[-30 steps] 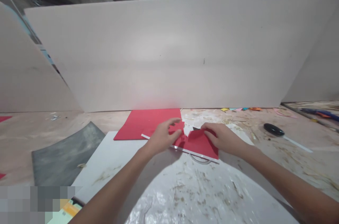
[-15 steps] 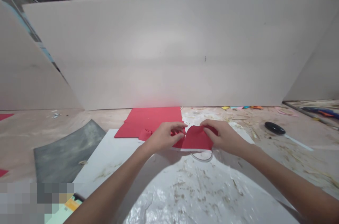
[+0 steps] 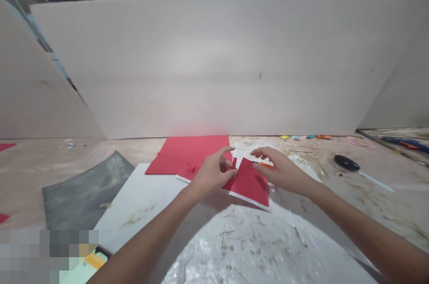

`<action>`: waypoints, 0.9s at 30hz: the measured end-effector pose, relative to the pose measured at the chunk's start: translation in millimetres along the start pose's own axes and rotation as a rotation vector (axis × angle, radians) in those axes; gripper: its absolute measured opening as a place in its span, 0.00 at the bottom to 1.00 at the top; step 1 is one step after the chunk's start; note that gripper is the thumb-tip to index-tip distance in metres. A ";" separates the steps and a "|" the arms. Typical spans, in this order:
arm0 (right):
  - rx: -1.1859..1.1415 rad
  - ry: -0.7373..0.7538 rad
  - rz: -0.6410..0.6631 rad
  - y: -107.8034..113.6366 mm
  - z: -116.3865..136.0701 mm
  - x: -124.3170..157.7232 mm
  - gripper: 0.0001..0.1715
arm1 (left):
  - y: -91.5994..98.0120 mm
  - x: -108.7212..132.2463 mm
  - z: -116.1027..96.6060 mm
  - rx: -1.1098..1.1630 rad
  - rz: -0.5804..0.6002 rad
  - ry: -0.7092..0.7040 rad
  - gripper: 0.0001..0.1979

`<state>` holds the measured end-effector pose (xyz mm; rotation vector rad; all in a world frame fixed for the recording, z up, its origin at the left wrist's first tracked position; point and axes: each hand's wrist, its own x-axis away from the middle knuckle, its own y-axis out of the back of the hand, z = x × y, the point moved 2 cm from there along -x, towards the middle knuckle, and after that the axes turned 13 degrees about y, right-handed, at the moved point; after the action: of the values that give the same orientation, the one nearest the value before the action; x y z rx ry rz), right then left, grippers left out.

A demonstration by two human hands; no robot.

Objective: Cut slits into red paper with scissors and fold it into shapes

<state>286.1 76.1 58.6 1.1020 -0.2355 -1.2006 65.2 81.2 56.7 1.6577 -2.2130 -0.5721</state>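
Note:
A red paper piece (image 3: 252,184) with a white lower edge lies on the white board, its right part tilted towards me. My left hand (image 3: 214,171) is at its middle, the thumb bent towards the fingers beside a narrow upright red strip (image 3: 234,163). The index finger stretches out above. Small dark cuts or holes mark the paper left of this hand. My right hand (image 3: 276,167) is over the upper right edge, fingers apart, with a little orange thing (image 3: 266,165) showing beneath them. Its hold on the paper, if any, is not visible.
Behind lies a red sheet (image 3: 197,150), against an upright white panel (image 3: 214,65). A grey sheet (image 3: 87,192) is at left. On the right is a black oval tool (image 3: 346,163) with a pale strip. Coloured scraps (image 3: 306,137) line the panel's foot; glue-like residue marks the white board (image 3: 234,248).
The right part of the red paper has swung down towards me, and the loop below it no longer shows. My right hand's fingers have parted from its upper edge. A narrow red strip now shows.

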 end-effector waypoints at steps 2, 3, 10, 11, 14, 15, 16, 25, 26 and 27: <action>0.016 0.078 -0.024 -7.0 8.8 -5.6 0.16 | -2.7 0.3 2.4 -0.075 -0.067 0.018 0.30; 0.019 0.118 -0.012 -11.4 13.5 -9.1 0.15 | -4.0 0.7 3.1 -0.109 -0.091 0.025 0.30; -0.099 0.163 -0.049 -36.8 21.1 -27.9 0.08 | -6.0 2.1 4.7 -0.164 -0.077 0.042 0.30; -0.107 0.160 -0.065 -38.7 19.2 -28.2 0.08 | -5.1 1.5 5.2 -0.163 -0.073 0.034 0.30; -0.104 0.167 -0.104 -43.1 13.1 -25.9 0.07 | -3.1 -0.6 6.6 -0.162 -0.062 0.005 0.28; -0.102 0.170 -0.111 -44.5 11.4 -24.4 0.07 | -2.9 -1.1 6.9 -0.165 -0.060 -0.001 0.27; -0.105 0.172 -0.115 -45.9 10.0 -22.8 0.07 | -3.0 -1.3 7.0 -0.167 -0.060 -0.006 0.27; -0.121 0.190 -0.147 -49.2 14.6 -12.4 0.05 | -6.2 1.2 -0.5 -0.215 -0.001 -0.062 0.24; -0.117 0.192 -0.154 -48.6 14.6 -11.4 0.06 | -5.1 1.2 -0.8 -0.223 0.004 -0.067 0.24; -0.112 0.195 -0.161 -48.0 14.0 -10.3 0.06 | -3.7 1.1 -1.1 -0.232 0.004 -0.076 0.23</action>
<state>242.7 79.4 32.1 1.1472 0.0706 -1.2234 68.5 79.1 55.9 1.5353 -2.1074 -0.8686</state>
